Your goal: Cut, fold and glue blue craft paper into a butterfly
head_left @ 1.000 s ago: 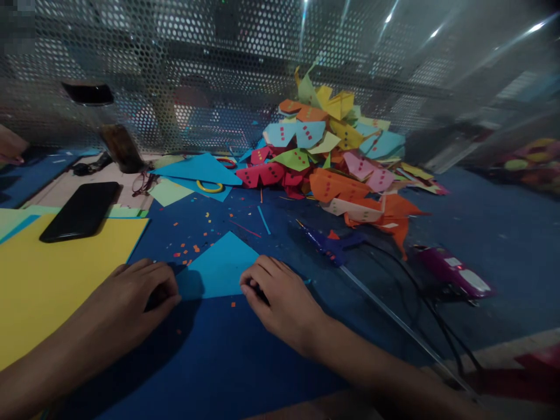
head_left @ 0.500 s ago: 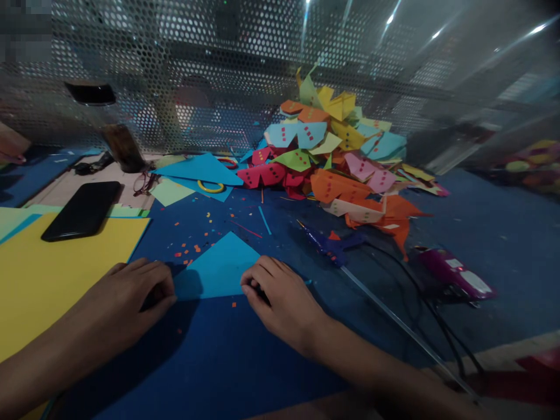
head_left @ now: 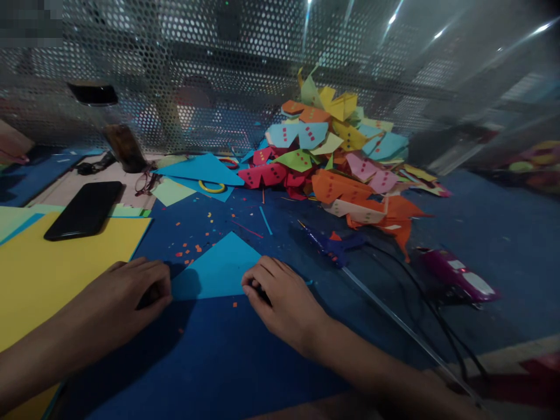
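A sheet of blue paper (head_left: 223, 265), folded into a triangle with its peak pointing away from me, lies flat on the dark blue table. At its left corner is my left hand (head_left: 137, 291), fingers curled and thumb close to the fingertips, closed on that corner. My right hand (head_left: 282, 300) rests over the right part of the triangle, fingers bent and closed on the paper; it hides most of the right corner. Only a small blue tip shows beyond my right wrist.
Large yellow sheets (head_left: 56, 286) lie at left under a black phone (head_left: 85, 210). A pile of folded paper butterflies (head_left: 324, 140) stands at the back. A blue glue gun (head_left: 326, 245) with a long glue stick and a purple device (head_left: 464, 277) lie at right. Yellow-handled scissors (head_left: 212, 187) sit behind.
My left hand has shifted very slightly left. My right hand and the blue paper stay almost in place; the whole view has drifted a little.
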The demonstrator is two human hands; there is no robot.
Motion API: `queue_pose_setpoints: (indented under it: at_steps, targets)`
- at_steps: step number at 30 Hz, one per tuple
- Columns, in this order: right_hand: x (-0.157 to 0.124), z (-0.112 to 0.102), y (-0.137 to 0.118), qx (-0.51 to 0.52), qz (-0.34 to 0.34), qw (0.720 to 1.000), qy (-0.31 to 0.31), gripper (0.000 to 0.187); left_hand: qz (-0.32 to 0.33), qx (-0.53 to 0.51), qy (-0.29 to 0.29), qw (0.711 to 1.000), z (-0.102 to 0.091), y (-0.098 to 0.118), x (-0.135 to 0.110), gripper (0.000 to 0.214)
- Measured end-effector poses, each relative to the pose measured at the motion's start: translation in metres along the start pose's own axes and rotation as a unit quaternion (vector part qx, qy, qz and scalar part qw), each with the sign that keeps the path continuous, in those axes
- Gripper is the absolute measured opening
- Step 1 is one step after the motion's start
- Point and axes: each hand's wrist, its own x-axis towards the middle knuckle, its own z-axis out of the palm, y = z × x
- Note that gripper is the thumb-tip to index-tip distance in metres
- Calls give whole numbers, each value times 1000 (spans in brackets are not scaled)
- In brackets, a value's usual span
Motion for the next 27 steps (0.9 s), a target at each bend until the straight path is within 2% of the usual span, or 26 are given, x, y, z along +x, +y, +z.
queue_pose_setpoints:
  at_steps: [8, 14, 20, 27]
  targets:
    - [0, -1, -1, -2, 1, 1000, -3, 11, -19, -6, -53, 998, -5, -14, -2, 21]
    - [0, 0, 1, -5, 4, 1000, -5, 12, -36, 3, -43, 998, -10, -14, -1, 19]
    - [1, -1, 0, -6, 6, 1000, -11, 13, -12, -17, -35, 999, -15, -21, -4, 17]
    - [0, -1, 0, -5, 7, 1000, -10, 12, -21, -21, -72, 997, -20, -30, -2, 16]
